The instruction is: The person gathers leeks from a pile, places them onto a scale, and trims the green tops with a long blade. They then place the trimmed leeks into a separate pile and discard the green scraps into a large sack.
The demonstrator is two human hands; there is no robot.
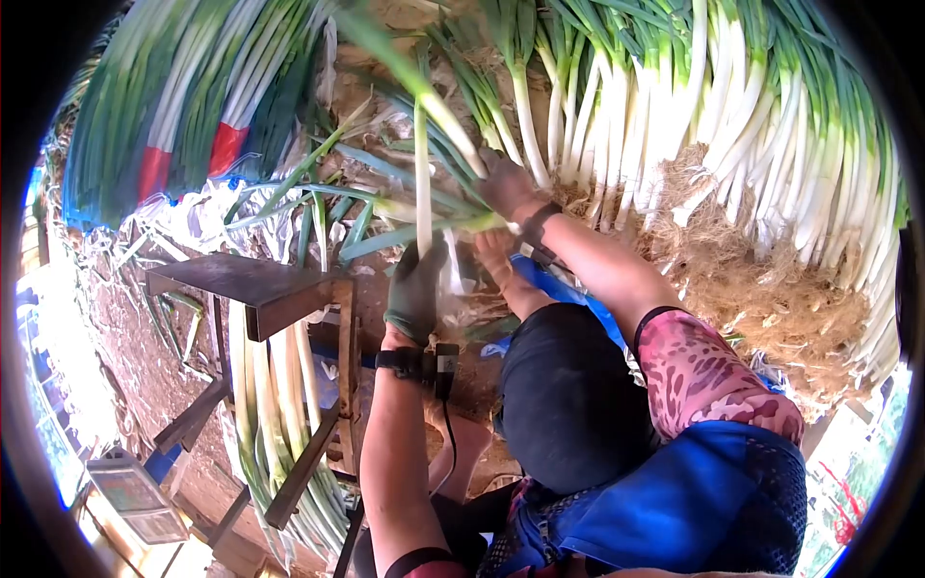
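My left hand (419, 289), in a dark glove, is closed around the lower end of a long green onion (423, 178) whose white stalk stands up from the fist. My right hand (508, 185), also gloved, grips the white base of another green onion (448, 125), its green top slanting to the upper left. Loose leaves and stalks (376, 236) lie across the ground between and beyond the hands. Part of the fingers of both hands is hidden.
A big heap of green onions (713, 96) with hairy roots (761, 289) lies at right. Bundles with red bands (228, 149) lie upper left. A metal stand (246, 279) is left of my forearm, stripped green onions (275, 385) beneath it. A scale (135, 496) sits lower left.
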